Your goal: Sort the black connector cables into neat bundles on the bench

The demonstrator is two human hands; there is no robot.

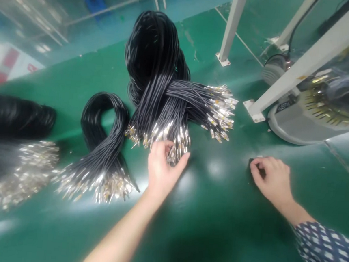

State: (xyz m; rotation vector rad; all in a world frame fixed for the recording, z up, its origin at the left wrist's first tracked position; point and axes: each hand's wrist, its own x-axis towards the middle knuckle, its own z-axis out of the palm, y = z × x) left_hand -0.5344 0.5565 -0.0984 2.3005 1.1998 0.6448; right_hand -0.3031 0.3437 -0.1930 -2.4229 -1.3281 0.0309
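Note:
A large looped bundle of black cables [157, 80] with bare metal terminals on its ends lies on the green surface ahead of me. My left hand [163, 166] is at the near terminals of this bundle, its thumb spread away from the fingers. The fingertips are partly hidden, and whether they touch the terminals is unclear. Off to the right, my right hand [272, 176] rests low over the green surface, thumb and fingers curled towards each other. A dark patch shows by those fingertips; I cannot make out whether it is an object or shadow.
A smaller looped cable bundle [103, 141] lies to the left. Further left are more cables with metal ends [20, 174] beside a black wrapped roll [17, 115]. White metal legs [232, 30] and a rounded grey machine [310, 118] stand at the right. Blurred racks fill the back.

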